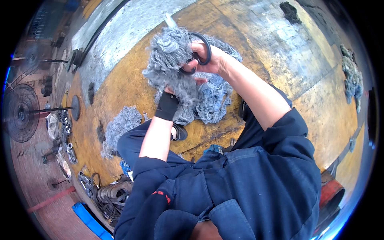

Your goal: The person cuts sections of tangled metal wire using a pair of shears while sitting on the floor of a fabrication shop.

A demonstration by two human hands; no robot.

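Observation:
A shaggy bundle of grey yarn waste (168, 52) is held up in front of me. My left hand (169, 91), with a black band at the wrist, is closed on the bundle from below, and the strands hide most of its fingers. In my right hand (214, 57) are scissors (208, 50) with large black loop handles, my fingers around the loops. Their blades run into the yarn, and a pale tip shows above it. Beneath my hands, a bluish-grey yarn heap (216, 98) lies on the floor between my legs.
A smaller grey yarn pile (123, 127) lies beside my left knee. More fibre lies at the far right (352, 78), with a dark clump (290, 13) at the back. Standing fans (22, 113), metal parts (72, 153) and a blue bar (90, 220) line the left side.

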